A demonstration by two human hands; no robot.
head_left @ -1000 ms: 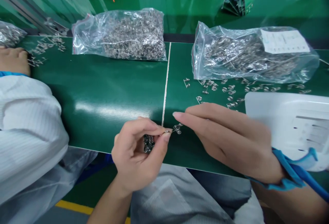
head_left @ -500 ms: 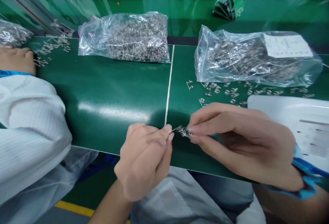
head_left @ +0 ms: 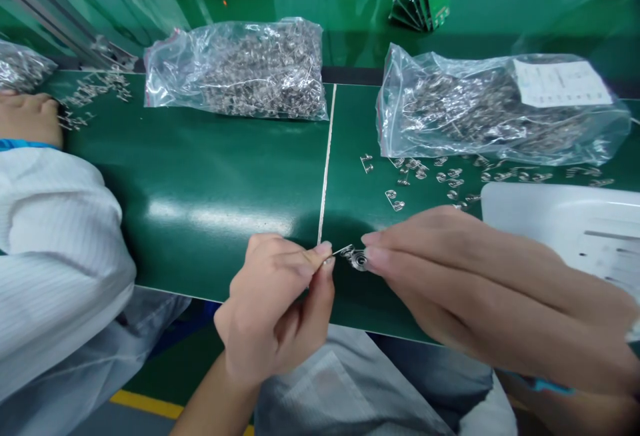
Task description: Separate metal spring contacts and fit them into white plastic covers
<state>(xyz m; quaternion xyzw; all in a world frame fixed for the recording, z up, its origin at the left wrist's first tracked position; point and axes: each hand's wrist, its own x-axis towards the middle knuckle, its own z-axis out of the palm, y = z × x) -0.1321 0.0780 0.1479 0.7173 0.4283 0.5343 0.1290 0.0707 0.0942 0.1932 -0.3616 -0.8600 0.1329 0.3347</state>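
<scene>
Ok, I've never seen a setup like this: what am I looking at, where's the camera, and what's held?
No machine here: a person works with bare hands, and the one camera sits on their head, looking down. The left hand and right hand pinch a small metal spring between them above the green mat. A left bag and a right bag of metal parts lie behind, with loose springs and a white plastic item at the right. The white sleeve on the left is a co-worker's.
</scene>
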